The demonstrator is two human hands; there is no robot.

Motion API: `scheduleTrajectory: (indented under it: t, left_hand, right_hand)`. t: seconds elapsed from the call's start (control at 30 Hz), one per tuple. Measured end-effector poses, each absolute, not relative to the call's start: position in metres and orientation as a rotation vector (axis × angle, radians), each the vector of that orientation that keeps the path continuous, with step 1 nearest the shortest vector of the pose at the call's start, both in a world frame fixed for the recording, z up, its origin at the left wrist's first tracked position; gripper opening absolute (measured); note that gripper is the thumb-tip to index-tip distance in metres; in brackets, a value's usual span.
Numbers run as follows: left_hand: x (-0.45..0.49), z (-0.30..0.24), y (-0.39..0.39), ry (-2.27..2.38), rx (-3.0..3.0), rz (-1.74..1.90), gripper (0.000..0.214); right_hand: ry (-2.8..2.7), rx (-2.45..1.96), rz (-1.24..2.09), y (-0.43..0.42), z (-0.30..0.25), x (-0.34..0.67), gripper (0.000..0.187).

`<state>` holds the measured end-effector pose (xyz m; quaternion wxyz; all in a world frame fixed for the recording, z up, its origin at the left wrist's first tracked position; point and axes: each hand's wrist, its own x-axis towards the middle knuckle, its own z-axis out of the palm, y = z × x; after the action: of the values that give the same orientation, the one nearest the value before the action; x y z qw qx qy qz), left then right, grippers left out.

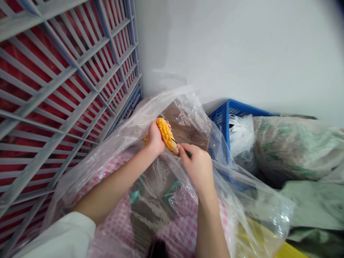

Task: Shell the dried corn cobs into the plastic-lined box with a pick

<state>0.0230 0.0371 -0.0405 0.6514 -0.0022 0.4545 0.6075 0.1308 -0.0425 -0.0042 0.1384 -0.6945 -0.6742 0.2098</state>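
Where plastic sheeting [188,118] ends, a blue crate [228,109] meets the wall [242,46].

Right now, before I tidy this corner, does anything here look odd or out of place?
The corn cob in the left hand looks ragged, with kernels missing in uneven patches, and the right hand holds a green-handled pick against it. The clear plastic sheet is also bunched loosely around both hands.

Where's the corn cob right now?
In the head view, the corn cob sits at centre, gripped in the left hand, its tip beside the right hand's green-handled tool, over clear plastic sheeting.
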Motion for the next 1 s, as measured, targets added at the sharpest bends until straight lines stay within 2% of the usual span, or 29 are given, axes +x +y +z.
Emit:
scheduleTrajectory:
  t: [0.47,0.7,1.0]
  left_hand:
    - [0.029,-0.048,0.032,1.114,0.138,1.291,0.03]
    - [0.026,-0.053,0.033,1.114,0.069,1.272,0.031]
    - [0.025,-0.053,0.036,1.117,-0.124,1.386,0.028]
  right_hand:
    - [-2.026,-2.01,0.562,-0.04,-0.008,0.131,0.027]
    - [-1.982,-1.988,0.605,-0.039,-0.012,0.125,0.027]
    - [-1.802,-2.024,0.463,-0.042,-0.028,0.104,0.029]
